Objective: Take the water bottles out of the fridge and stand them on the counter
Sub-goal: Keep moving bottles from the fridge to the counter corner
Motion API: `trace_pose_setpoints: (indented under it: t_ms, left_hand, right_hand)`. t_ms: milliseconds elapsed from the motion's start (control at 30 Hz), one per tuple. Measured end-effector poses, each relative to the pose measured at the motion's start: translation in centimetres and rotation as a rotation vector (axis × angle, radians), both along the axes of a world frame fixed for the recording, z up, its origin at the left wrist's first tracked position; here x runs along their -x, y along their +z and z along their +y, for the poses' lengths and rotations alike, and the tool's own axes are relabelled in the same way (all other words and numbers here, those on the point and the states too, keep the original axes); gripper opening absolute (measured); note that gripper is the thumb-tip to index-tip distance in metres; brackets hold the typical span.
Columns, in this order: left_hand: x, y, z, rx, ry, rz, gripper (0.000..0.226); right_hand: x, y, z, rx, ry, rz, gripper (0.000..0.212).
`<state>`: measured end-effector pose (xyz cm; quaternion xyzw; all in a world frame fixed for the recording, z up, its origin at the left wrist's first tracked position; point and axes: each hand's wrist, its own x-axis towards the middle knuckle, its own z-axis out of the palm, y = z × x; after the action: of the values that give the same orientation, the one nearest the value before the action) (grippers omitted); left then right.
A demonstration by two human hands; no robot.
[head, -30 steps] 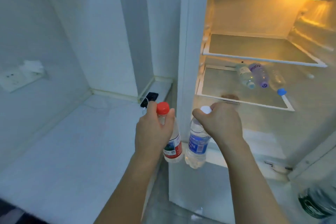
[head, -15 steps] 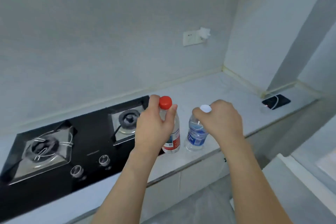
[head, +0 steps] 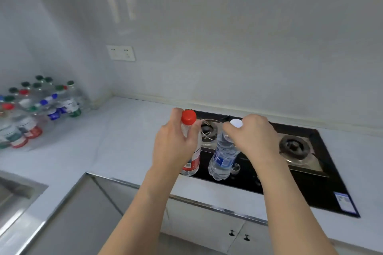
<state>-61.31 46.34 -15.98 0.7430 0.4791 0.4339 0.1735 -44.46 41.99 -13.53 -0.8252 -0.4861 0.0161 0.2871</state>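
Head view: left hand point(head: 175, 147) grasps red-capped bottle point(head: 191, 159), right hand point(head: 253, 137) grasps white-capped bottle point(head: 222, 158), both above hob point(head: 310, 188).

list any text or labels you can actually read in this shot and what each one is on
None can be read with confidence.
Blue label on the white-capped bottle in the right hand: white letters, too blurred.
Red and white label on the red-capped bottle in the left hand: small print, unreadable.
Sticker on the stove's front right corner: too small.
Labels on the bottles standing on the counter: blurred.
Wall socket: no text visible.
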Motion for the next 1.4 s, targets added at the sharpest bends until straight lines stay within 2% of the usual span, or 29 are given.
trace_pose_setpoints:
  t_ms: [233,500,667,867,1033,1267,1400]
  left_hand:
    - [16.9,-0.4,4.4,0.077,0.296,0.015,0.027]
    - [28.1,-2.9,7.7,0.178,0.548,-0.027,0.025]
    - [32.3,-4.0,11.3,0.238,0.655,-0.06,0.024]
    - [36.5,-4.0,17.3,0.254,0.797,0.039,0.025]
    - [38.9,-4.2,20.9,0.299,0.856,-0.008,0.022]
    - [43.0,-6.4,29.3,0.355,0.834,-0.049,0.019]
    - [45.6,-7.7,34.3,0.398,0.809,-0.057,0.021]
  right_hand:
    - [15.9,-0.2,9.3,-0.007,0.262,0.008,0.045]
    - [28.1,-1.9,17.6,0.033,0.55,-0.014,0.043]
    - [33.2,-3.0,23.3,0.082,0.685,-0.008,0.041]
    - [38.0,-3.8,31.0,0.09,0.819,-0.002,0.04]
    - [40.8,-4.5,35.8,0.129,0.89,-0.015,0.039]
    - [45.3,-8.0,44.8,0.206,0.908,0.006,0.048]
    - [48.0,-9.3,49.3,0.23,0.922,-0.067,0.047]
